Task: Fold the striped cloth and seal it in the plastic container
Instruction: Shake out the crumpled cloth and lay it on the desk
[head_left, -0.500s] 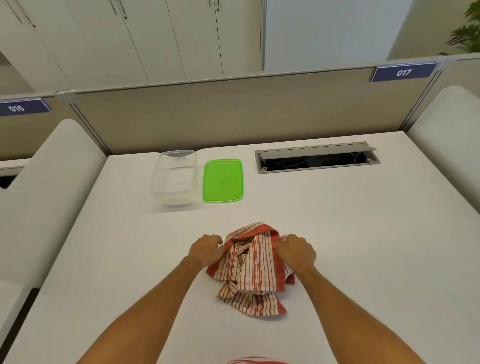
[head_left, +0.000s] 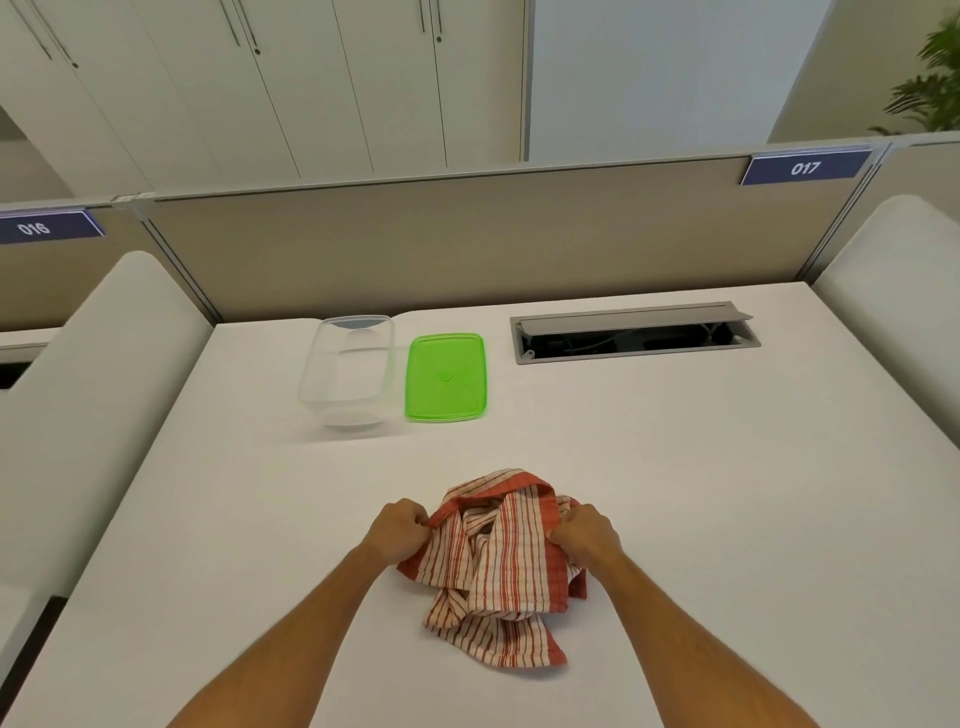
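A red-and-white striped cloth (head_left: 498, 566) lies crumpled on the white desk (head_left: 727, 493) in front of me. My left hand (head_left: 397, 530) pinches its left edge and my right hand (head_left: 584, 535) pinches its right edge, both with fingers closed on the fabric. Farther back on the desk stands a clear plastic container (head_left: 349, 371), open and with nothing inside. Its green lid (head_left: 445, 376) lies flat just to the right of it, not touching it.
A grey cable hatch (head_left: 631, 335) with its flap raised is set into the desk at the back right. A beige partition (head_left: 467, 228) closes off the far edge. White padded dividers stand at the left (head_left: 88, 374) and right (head_left: 904, 291) sides.
Both hands have stayed at the cloth's edges; the bunched fabric between them has lifted and shifted slightly. The container and lid have not moved.
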